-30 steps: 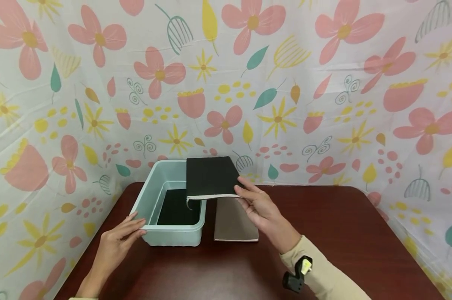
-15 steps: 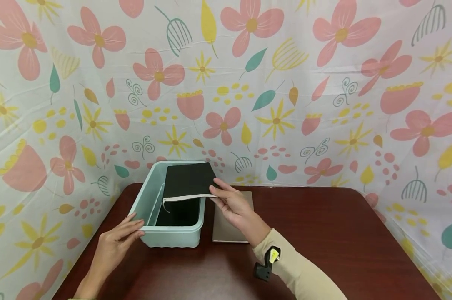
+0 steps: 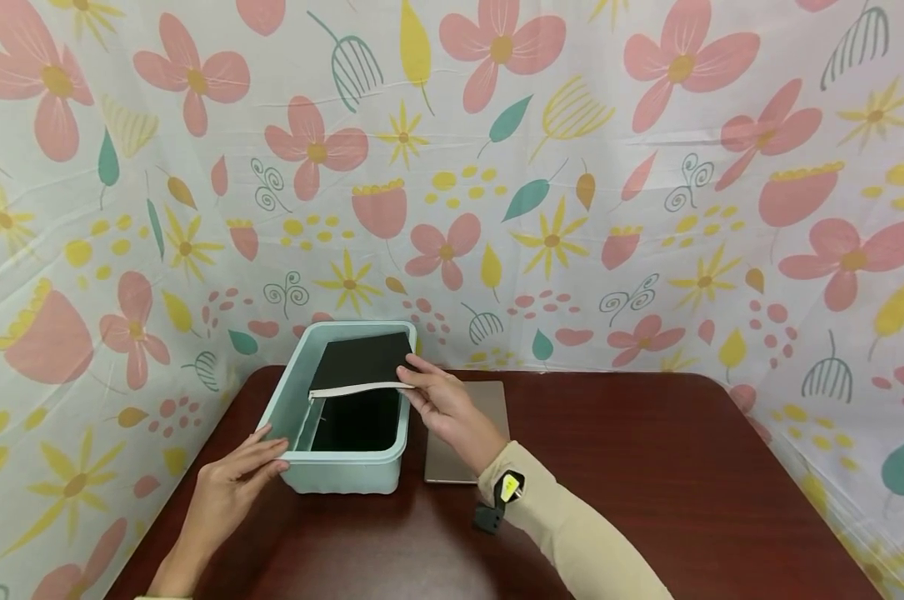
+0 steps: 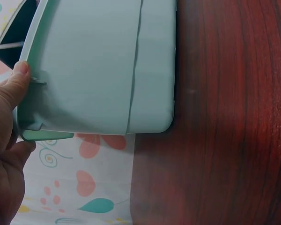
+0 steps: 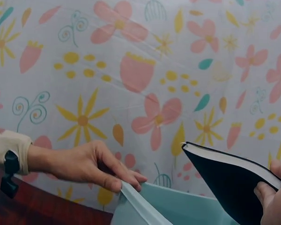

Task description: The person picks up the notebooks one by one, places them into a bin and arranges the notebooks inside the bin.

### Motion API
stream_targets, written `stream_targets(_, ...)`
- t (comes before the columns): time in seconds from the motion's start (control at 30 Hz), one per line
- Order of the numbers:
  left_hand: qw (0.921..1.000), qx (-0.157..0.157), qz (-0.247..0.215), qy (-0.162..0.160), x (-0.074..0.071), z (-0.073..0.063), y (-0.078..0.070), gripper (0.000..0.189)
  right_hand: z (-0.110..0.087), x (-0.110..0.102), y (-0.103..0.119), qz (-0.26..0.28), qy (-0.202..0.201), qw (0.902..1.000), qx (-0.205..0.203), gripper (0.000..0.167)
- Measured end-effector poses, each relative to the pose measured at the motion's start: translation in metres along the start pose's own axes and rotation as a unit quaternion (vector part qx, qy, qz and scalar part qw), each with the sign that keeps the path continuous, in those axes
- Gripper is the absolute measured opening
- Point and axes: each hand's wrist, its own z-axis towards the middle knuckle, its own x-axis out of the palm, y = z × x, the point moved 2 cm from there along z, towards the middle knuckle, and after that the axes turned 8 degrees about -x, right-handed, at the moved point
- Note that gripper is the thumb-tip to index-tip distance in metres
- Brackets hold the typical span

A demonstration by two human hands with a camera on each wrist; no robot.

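Observation:
My right hand point(image 3: 444, 406) pinches a black notebook point(image 3: 362, 360) by its right edge, thumb on one cover and fingers on the other. The notebook hangs tilted over the light blue plastic bin point(image 3: 342, 457), its white page edge toward me. My left hand point(image 3: 230, 483) grips the bin's near left corner, and in the left wrist view the thumb and fingers point(image 4: 19, 77) hold the rim. Inside the bin lies a flat black thing point(image 3: 357, 425), partly hidden under the notebook. The right wrist view shows the black notebook point(image 5: 225, 178) beside the bin's rim point(image 5: 145, 206).
A grey-brown notebook point(image 3: 452, 462) lies on the dark red wooden table point(image 3: 646, 483), just right of the bin and partly covered by my right forearm. A floral curtain point(image 3: 452, 167) stands behind the table and along its left side.
My right hand has carried the black notebook left and slightly down, from beside the bin's right edge to over its opening. The left hand stays on the bin's corner.

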Motion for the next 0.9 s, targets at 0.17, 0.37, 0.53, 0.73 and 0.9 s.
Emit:
stream_targets(0.17,0.9999,0.011,-0.009,-0.005,0.000,0.000,0.002,0.049,0.009,0.004,-0.006,-0.004,-0.006,1.0000,0.003,0.052)
stream_targets(0.37,0.9999,0.004,-0.014,0.000,0.000,-0.001,0.005,0.049,0.015,0.011,-0.013,-0.018,-0.006,0.9998,0.008,0.052)
stream_targets(0.53,0.9998,0.009,-0.016,0.000,0.000,0.000,0.005,0.050,0.020,0.016,-0.020,-0.028,-0.003,0.9995,0.012,0.051)
stream_targets(0.73,0.9996,-0.004,-0.027,0.010,-0.001,0.001,0.002,0.046,0.022,0.021,-0.029,-0.048,-0.007,0.9988,0.006,0.049)
stream_targets(0.9,0.9995,-0.009,-0.029,0.011,-0.001,0.001,0.001,0.044,0.024,0.023,-0.034,-0.067,-0.005,0.9977,-0.003,0.049)
